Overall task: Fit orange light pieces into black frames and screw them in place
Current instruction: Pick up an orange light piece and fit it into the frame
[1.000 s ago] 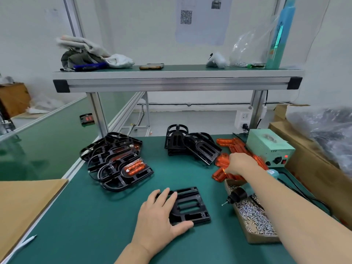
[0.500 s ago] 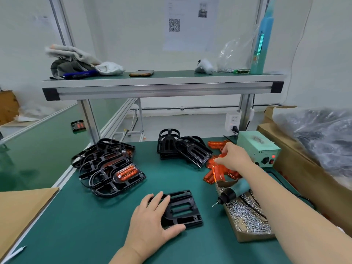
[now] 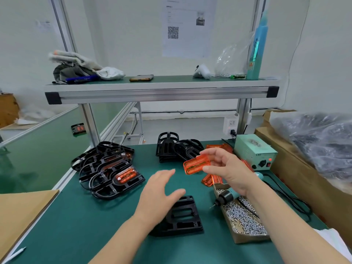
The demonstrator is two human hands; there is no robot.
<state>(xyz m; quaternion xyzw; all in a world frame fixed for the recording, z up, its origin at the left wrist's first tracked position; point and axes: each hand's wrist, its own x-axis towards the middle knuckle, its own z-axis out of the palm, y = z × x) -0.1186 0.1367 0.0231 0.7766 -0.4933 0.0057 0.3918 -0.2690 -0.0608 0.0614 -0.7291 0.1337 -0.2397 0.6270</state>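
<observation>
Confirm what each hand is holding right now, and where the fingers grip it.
Right hand holds an orange light piece by its right end, fingers above and thumb below. Left hand holds nothing, open above the black frame.

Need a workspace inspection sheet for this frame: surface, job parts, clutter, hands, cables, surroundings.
Surface: green bench mat, bare in front.
Job's things: empty black frame flat on the mat; orange light piece held above it; finished frames stacked left; loose orange pieces; tray of screws with electric screwdriver resting on it.
Clutter: cardboard sheet at left.
Grippers: left hand open over the frame; right hand pinching the orange piece.
Cables: black cord by the power box.
Surroundings: upper shelf with phone and cloths.
</observation>
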